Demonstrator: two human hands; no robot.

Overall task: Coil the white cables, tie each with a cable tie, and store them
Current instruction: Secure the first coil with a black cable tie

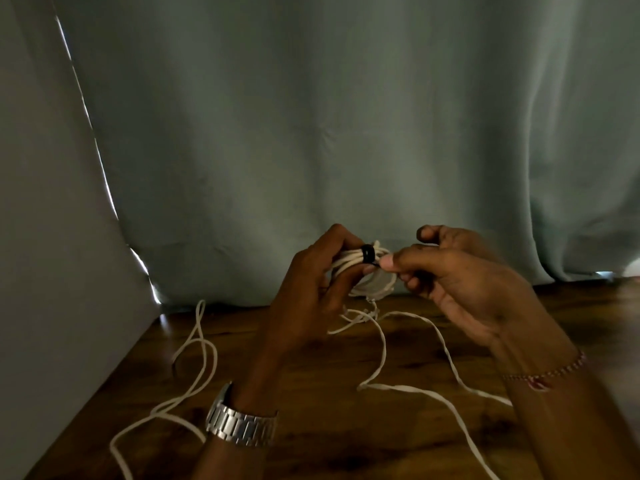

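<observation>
Tie step underway mid-frame: my left hand (311, 282) grips the coiled white cable (360, 271) above the worktop (311, 393), right hand (460, 282) pinches the black cable tie (367, 253) end; next I'd cinch it w/o loosening loops, I reckon.

The left hand (311, 282) gripped a white coil (360, 271) with a black tie (367, 254) around it. Just right of it, the right hand (460, 282) pinched the tie's end. Below both hands, loose cables (408, 389) lay on the table (311, 427).
</observation>
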